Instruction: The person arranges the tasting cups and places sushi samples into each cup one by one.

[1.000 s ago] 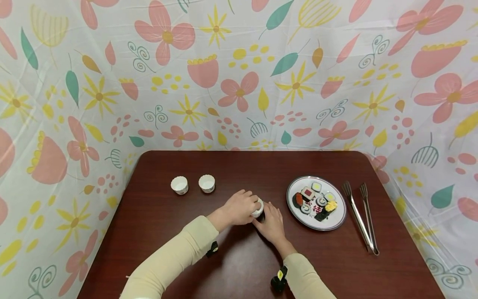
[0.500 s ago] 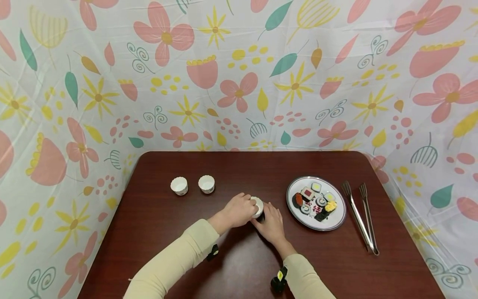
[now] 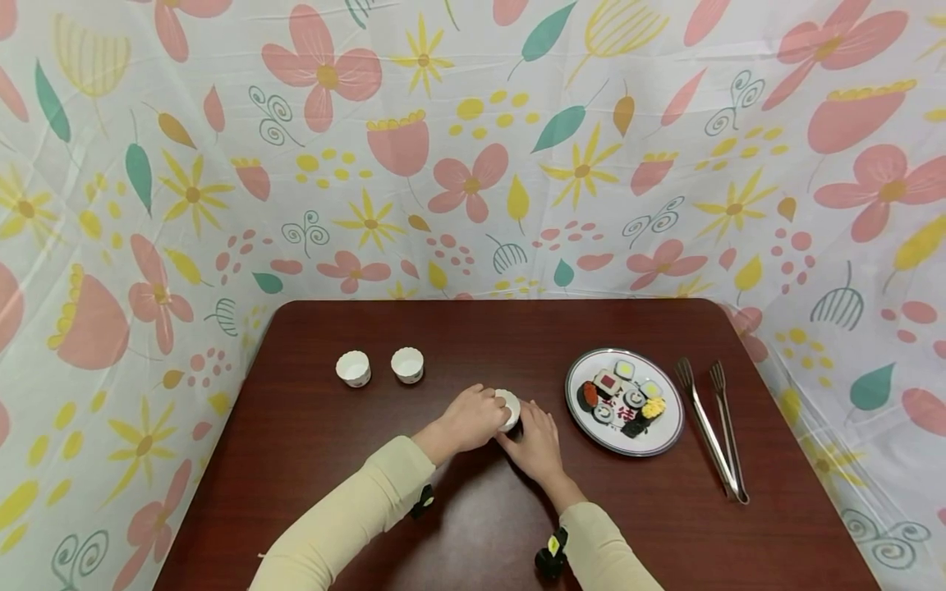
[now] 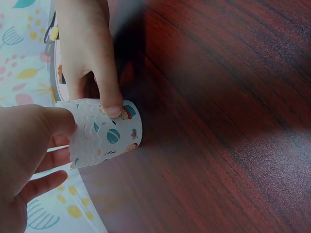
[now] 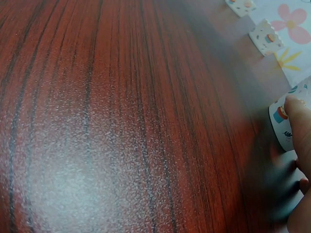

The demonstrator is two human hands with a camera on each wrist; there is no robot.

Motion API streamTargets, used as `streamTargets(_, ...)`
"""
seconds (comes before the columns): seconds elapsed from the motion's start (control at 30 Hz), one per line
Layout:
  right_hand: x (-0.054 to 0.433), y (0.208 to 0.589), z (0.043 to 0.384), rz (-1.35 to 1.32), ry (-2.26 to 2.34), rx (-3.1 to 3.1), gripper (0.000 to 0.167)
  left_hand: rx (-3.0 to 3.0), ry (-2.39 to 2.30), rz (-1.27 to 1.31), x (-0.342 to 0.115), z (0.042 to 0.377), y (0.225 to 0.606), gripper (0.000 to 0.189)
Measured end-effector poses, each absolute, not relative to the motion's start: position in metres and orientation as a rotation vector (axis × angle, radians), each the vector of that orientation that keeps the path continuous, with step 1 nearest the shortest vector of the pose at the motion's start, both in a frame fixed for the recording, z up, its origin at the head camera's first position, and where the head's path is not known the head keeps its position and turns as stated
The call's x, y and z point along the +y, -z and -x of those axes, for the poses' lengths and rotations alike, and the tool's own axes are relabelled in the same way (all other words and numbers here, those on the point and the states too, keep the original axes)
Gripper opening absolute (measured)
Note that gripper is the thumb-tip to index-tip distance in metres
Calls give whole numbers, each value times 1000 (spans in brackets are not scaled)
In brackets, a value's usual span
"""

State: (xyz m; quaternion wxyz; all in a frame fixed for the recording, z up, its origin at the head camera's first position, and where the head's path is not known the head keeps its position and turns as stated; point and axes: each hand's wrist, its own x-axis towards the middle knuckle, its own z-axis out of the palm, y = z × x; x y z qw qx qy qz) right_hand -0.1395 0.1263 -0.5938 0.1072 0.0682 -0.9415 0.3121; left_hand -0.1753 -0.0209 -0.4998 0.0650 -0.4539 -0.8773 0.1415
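A stack of nested white paper baking cups [image 3: 510, 410] stands upright on the table between both hands. Food-like prints and scalloped rims show on it in the left wrist view, where the cups [image 4: 112, 135] overlap closely. My left hand [image 3: 473, 419] pinches the rim at the top, the thumb outside; its fingertips inside are partly hidden. With the thumb on the near side and fingers behind, my right hand [image 3: 538, 443] grips the lower part of the stack. Two separate baking cups, one on the left [image 3: 353, 369] and one beside it [image 3: 407, 366], stand further back.
To the right lies a round plate [image 3: 580, 413] bearing several sushi pieces [image 3: 636, 398]. Metal tongs [image 3: 715, 439] rest beyond it, spread apart. The dark wooden table [image 3: 296, 460] ends at the back against a floral cloth [image 3: 473, 98].
My left hand has shifted slightly down and left at the stack's rim, so more of the top cup's opening shows. The right hand keeps its place.
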Motion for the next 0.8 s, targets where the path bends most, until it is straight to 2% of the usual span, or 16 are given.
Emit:
streamTargets(0.3, 127, 598, 141, -199, -900, -2763, 65, -2600, -403, 1348, -21, 175, 496, 33)
streamTargets(0.57, 127, 597, 142, -180, -903, -2814, 65, -2586, -378, 1338, -23, 175, 476, 40)
streamTargets(0.8, 127, 596, 141, -190, -934, -2789, 65, -2545, -363, 1325, -28, 182, 462, 30)
